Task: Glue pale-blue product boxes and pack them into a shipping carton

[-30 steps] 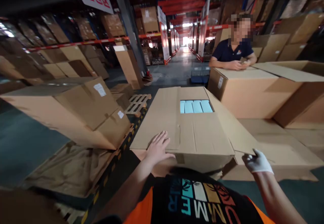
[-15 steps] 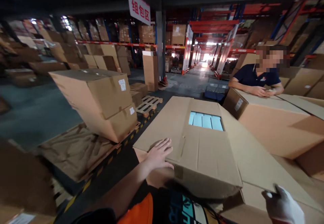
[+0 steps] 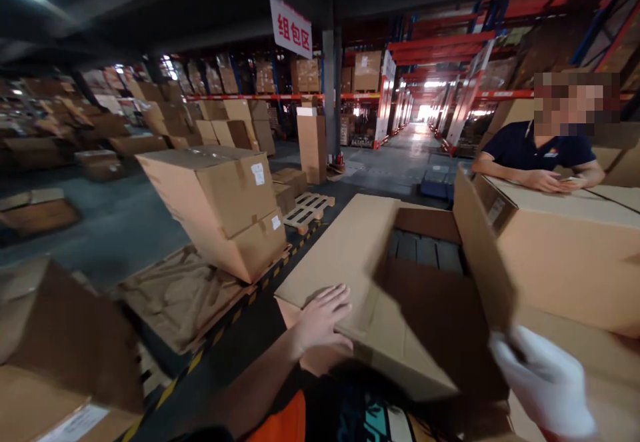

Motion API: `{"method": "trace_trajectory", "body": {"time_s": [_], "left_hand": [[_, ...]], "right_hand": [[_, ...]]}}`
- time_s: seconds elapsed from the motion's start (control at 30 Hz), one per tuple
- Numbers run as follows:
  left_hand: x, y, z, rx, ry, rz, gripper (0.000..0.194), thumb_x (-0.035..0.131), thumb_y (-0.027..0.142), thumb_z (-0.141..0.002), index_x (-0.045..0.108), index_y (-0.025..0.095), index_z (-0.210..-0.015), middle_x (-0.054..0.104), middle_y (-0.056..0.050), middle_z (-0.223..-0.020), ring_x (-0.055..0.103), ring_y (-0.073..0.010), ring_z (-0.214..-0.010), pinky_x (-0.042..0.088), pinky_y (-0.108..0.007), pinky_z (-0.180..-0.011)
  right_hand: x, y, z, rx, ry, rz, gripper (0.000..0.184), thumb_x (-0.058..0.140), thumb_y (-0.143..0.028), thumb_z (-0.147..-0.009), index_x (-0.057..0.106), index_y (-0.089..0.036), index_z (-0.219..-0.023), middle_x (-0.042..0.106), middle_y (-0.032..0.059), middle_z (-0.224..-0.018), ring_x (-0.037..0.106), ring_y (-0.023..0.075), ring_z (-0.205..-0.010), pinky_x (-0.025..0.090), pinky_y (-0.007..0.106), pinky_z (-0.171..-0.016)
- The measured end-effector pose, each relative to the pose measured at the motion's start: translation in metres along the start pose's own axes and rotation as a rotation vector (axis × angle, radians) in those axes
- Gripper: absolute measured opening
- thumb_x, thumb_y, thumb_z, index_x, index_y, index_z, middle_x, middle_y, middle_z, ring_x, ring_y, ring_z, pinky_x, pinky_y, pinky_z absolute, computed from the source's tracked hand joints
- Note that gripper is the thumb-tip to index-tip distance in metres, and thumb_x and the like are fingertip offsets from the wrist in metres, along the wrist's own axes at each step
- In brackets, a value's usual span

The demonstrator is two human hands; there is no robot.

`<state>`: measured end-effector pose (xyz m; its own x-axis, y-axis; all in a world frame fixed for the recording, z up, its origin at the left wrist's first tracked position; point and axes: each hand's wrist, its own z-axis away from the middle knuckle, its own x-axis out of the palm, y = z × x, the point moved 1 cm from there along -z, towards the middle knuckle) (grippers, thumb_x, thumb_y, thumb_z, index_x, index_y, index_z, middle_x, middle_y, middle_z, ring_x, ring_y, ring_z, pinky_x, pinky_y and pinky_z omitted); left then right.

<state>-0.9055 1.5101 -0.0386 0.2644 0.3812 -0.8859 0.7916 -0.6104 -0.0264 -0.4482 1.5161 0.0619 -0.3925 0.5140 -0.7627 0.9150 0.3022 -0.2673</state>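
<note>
In front of me stands a large cardboard box (image 3: 345,235), its left flap lying flat over the top. My left hand (image 3: 325,315), bare, rests on that flap near the front corner with its fingers stretched out. My right hand (image 3: 543,375), in a white glove, is at the near end of the raised right flap (image 3: 487,255) and grips its edge; the fingers are partly blurred. Inside the box, a row of pale blue small boxes (image 3: 430,253) lies in shadow at the far end. The rest of the inside is dark.
A person in a dark polo shirt (image 3: 545,155) leans on another box (image 3: 565,242) at the right. To the left, stacked boxes (image 3: 235,195) stand on a covered pallet, with a wooden pallet (image 3: 310,209) behind. Yellow-black floor tape (image 3: 200,355) runs between. Racks line the back.
My right hand has swung the right flap up from lying flat, uncovering the box's inside. My left hand stays on the left flap. The view has turned slightly left.
</note>
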Motion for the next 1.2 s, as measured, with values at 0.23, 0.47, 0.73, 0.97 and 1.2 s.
{"method": "trace_trajectory", "body": {"time_s": [0.23, 0.47, 0.73, 0.97, 1.2], "left_hand": [[-0.007, 0.012, -0.009, -0.109, -0.148, 0.058, 0.090, 0.078, 0.091, -0.077, 0.079, 0.020, -0.133, 0.063, -0.019, -0.161, 0.058, -0.0379, -0.154, 0.050, -0.052, -0.128], [-0.024, 0.047, -0.040, -0.066, -0.379, 0.062, 0.126, 0.085, 0.082, -0.079, 0.029, 0.028, -0.178, 0.024, -0.023, -0.184, 0.027, -0.0436, -0.171, 0.031, -0.061, -0.136], [-0.031, 0.068, -0.071, 0.021, -0.481, 0.094, 0.120, 0.084, 0.076, -0.085, 0.025, 0.030, -0.179, 0.016, -0.022, -0.186, 0.019, -0.0487, -0.171, 0.028, -0.070, -0.135], [-0.048, 0.063, -0.092, 0.062, -0.518, 0.244, 0.125, 0.088, 0.073, -0.083, 0.030, 0.016, -0.177, 0.010, -0.028, -0.185, 0.011, -0.0466, -0.173, 0.027, -0.065, -0.138], [-0.033, 0.078, -0.083, 0.089, -0.607, 0.211, 0.134, 0.095, 0.062, -0.080, 0.019, 0.015, -0.179, -0.003, -0.034, -0.182, 0.001, -0.0548, -0.169, 0.023, -0.070, -0.136]], "right_hand": [[0.069, -0.085, 0.003, -0.459, -0.371, -0.002, 0.053, 0.066, -0.060, -0.091, 0.080, -0.018, -0.121, 0.072, 0.0277, -0.137, 0.072, 0.0445, -0.121, 0.061, 0.061, -0.097], [0.088, -0.104, 0.034, -0.468, -0.638, 0.095, 0.099, 0.088, -0.045, -0.077, 0.057, -0.011, -0.164, 0.034, 0.0370, -0.173, 0.036, 0.0586, -0.160, 0.034, 0.079, -0.124], [0.069, -0.084, 0.024, -0.449, -0.695, -0.004, 0.085, 0.072, -0.062, -0.095, 0.058, -0.016, -0.165, 0.043, 0.0303, -0.172, 0.043, 0.0511, -0.160, 0.041, 0.074, -0.124], [0.053, -0.095, -0.050, -0.520, -0.647, -0.112, 0.078, 0.047, -0.063, -0.110, 0.057, -0.008, -0.163, 0.047, 0.0286, -0.170, 0.050, 0.0432, -0.157, 0.047, 0.063, -0.125], [0.123, -0.131, -0.139, -0.413, -0.713, 0.071, 0.068, 0.045, -0.054, -0.112, 0.054, -0.012, -0.165, 0.037, 0.0257, -0.177, 0.037, 0.0406, -0.166, 0.035, 0.064, -0.132]]}}
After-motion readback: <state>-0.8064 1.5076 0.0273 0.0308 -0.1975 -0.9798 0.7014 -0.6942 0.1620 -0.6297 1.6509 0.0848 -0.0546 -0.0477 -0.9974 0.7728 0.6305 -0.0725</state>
